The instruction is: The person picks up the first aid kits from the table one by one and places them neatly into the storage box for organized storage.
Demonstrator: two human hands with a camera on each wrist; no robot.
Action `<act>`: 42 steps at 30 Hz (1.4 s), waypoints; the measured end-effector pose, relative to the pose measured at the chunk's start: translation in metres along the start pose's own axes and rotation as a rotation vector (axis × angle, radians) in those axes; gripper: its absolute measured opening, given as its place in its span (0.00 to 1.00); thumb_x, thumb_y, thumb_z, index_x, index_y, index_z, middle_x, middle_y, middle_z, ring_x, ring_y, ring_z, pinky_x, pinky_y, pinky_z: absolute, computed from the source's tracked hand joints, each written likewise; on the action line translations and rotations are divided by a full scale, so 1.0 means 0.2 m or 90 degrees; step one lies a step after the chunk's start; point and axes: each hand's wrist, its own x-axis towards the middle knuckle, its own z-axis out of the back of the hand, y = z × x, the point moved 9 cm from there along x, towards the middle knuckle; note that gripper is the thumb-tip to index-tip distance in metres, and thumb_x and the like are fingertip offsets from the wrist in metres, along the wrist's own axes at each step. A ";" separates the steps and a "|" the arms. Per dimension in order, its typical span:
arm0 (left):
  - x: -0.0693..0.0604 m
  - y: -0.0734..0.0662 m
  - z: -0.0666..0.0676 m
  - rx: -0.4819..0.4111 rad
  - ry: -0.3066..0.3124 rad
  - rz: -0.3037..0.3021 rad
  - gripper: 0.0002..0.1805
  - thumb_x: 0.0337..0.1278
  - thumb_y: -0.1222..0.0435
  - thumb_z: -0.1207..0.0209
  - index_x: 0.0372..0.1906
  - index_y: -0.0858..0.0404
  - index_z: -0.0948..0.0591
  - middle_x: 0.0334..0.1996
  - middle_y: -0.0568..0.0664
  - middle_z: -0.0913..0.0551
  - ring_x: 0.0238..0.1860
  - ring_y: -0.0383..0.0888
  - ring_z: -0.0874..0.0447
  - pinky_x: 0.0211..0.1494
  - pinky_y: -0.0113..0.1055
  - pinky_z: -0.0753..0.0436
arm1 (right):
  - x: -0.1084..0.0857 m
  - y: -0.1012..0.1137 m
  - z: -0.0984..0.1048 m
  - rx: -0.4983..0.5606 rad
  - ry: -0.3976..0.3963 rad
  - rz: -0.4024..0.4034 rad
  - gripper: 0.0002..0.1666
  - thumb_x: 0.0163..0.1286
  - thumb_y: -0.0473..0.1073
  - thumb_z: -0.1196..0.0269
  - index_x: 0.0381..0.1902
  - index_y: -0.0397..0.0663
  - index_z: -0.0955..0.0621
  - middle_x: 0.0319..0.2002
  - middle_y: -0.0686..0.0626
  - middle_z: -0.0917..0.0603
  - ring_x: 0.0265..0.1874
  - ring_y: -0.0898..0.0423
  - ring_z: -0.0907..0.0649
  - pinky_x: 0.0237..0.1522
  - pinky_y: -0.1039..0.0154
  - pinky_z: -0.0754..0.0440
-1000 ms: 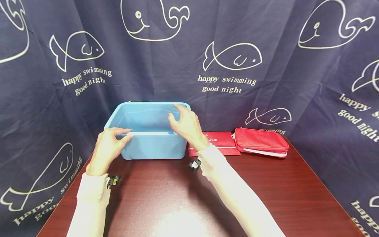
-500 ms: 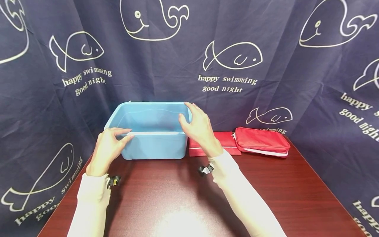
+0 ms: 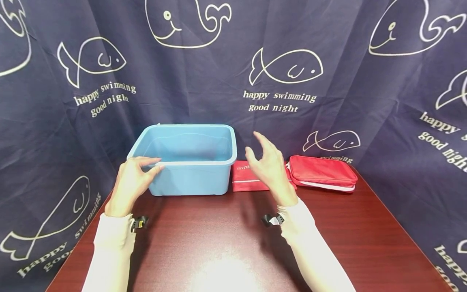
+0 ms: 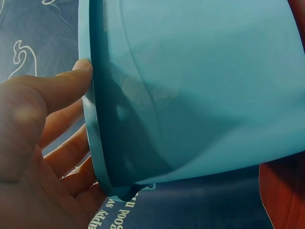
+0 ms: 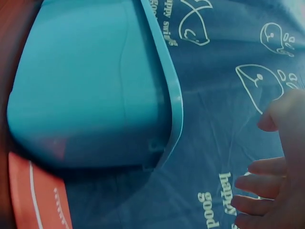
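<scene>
A light-blue plastic storage bin (image 3: pixel 189 178) stands on the table with its open top facing up. At its front left corner my left hand (image 3: pixel 129 182) holds the rim. The left wrist view shows the thumb (image 4: pixel 78 81) against the rim's edge and the other fingers behind it. My right hand (image 3: pixel 271 170) hovers to the right of the bin, apart from it, fingers spread and holding nothing. Behind and below that hand lies a flat red pouch (image 3: pixel 242 178) with a white stripe, partly hidden. Farther right is a thicker red zippered case (image 3: pixel 321 172).
A dark blue curtain (image 3: pixel 204 89) with white fish and whale drawings closes in the back and both sides. The reddish-brown wooden table (image 3: pixel 204 227) extends in front of the bin. The pouch and the case lie close against the curtain.
My right hand has left the bin's right rim and moved right, to in front of the red pouch. The left hand has stayed on the rim, and the bin stands where it was.
</scene>
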 end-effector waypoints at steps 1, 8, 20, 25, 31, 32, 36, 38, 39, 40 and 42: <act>0.00 0.00 0.00 0.001 -0.001 0.001 0.16 0.60 0.57 0.28 0.50 0.59 0.09 0.49 0.57 0.10 0.57 0.59 0.14 0.59 0.57 0.20 | -0.01 -0.02 0.01 -0.005 0.001 -0.004 0.32 0.70 0.51 0.36 0.70 0.52 0.22 0.67 0.47 0.19 0.67 0.46 0.20 0.69 0.48 0.25; 0.00 0.00 0.00 -0.002 -0.001 -0.002 0.16 0.60 0.58 0.28 0.50 0.60 0.09 0.49 0.58 0.10 0.57 0.59 0.14 0.59 0.57 0.20 | -0.06 -0.15 0.03 -0.025 0.027 -0.036 0.34 0.70 0.53 0.36 0.72 0.52 0.24 0.69 0.46 0.21 0.69 0.44 0.22 0.71 0.47 0.28; 0.00 -0.01 0.00 0.000 -0.006 -0.006 0.16 0.60 0.59 0.28 0.49 0.61 0.09 0.48 0.59 0.10 0.57 0.60 0.14 0.59 0.57 0.20 | -0.12 -0.29 0.03 -0.059 0.060 -0.020 0.37 0.68 0.52 0.35 0.72 0.46 0.25 0.69 0.41 0.22 0.69 0.41 0.24 0.72 0.45 0.30; 0.00 -0.01 0.00 -0.002 0.001 -0.001 0.16 0.60 0.59 0.29 0.50 0.61 0.09 0.49 0.59 0.10 0.57 0.60 0.14 0.59 0.57 0.20 | -0.14 -0.32 0.02 -0.065 0.074 -0.024 0.38 0.67 0.51 0.35 0.73 0.45 0.26 0.69 0.39 0.23 0.70 0.41 0.24 0.73 0.45 0.31; 0.00 -0.02 0.00 -0.004 -0.003 -0.003 0.16 0.60 0.59 0.28 0.50 0.61 0.09 0.49 0.59 0.10 0.57 0.60 0.14 0.59 0.57 0.20 | -0.14 -0.36 0.00 -0.070 0.085 -0.022 0.39 0.66 0.51 0.34 0.73 0.43 0.26 0.69 0.38 0.23 0.70 0.40 0.24 0.73 0.44 0.31; 0.00 -0.02 0.01 -0.004 -0.004 -0.003 0.16 0.60 0.59 0.28 0.50 0.61 0.09 0.49 0.59 0.10 0.57 0.60 0.14 0.59 0.57 0.20 | -0.14 -0.37 0.00 -0.070 0.088 -0.023 0.39 0.66 0.51 0.33 0.73 0.43 0.26 0.69 0.37 0.23 0.70 0.39 0.25 0.73 0.44 0.31; 0.00 -0.03 0.00 -0.002 -0.004 -0.008 0.16 0.60 0.59 0.28 0.50 0.62 0.09 0.48 0.60 0.10 0.56 0.60 0.14 0.60 0.57 0.20 | -0.14 -0.40 -0.01 -0.074 0.097 -0.030 0.40 0.66 0.51 0.33 0.73 0.43 0.27 0.69 0.37 0.23 0.71 0.39 0.25 0.74 0.44 0.32; 0.00 -0.02 0.00 0.001 -0.001 -0.008 0.16 0.60 0.59 0.29 0.50 0.61 0.09 0.49 0.59 0.10 0.56 0.59 0.14 0.59 0.57 0.20 | -0.14 -0.42 -0.02 -0.077 0.100 -0.034 0.40 0.66 0.51 0.33 0.73 0.42 0.27 0.69 0.36 0.24 0.71 0.39 0.26 0.74 0.43 0.32; 0.00 -0.02 0.00 0.002 -0.001 -0.007 0.16 0.60 0.59 0.29 0.50 0.61 0.09 0.49 0.59 0.10 0.56 0.59 0.14 0.59 0.57 0.20 | -0.14 -0.43 -0.02 -0.078 0.103 -0.035 0.40 0.66 0.51 0.33 0.73 0.42 0.27 0.70 0.36 0.24 0.71 0.38 0.26 0.74 0.43 0.33; 0.00 -0.02 0.00 0.004 -0.001 -0.006 0.16 0.60 0.59 0.29 0.50 0.61 0.09 0.49 0.59 0.10 0.57 0.59 0.14 0.59 0.57 0.20 | -0.14 -0.43 -0.02 -0.079 0.106 -0.036 0.40 0.66 0.51 0.33 0.73 0.42 0.27 0.70 0.36 0.24 0.70 0.38 0.26 0.74 0.43 0.33; 0.00 -0.01 0.00 0.006 -0.003 0.000 0.16 0.60 0.58 0.28 0.50 0.60 0.09 0.49 0.58 0.10 0.57 0.59 0.14 0.60 0.57 0.20 | -0.13 -0.44 -0.03 -0.081 0.115 -0.038 0.41 0.66 0.52 0.34 0.73 0.42 0.28 0.70 0.36 0.24 0.71 0.38 0.26 0.74 0.43 0.33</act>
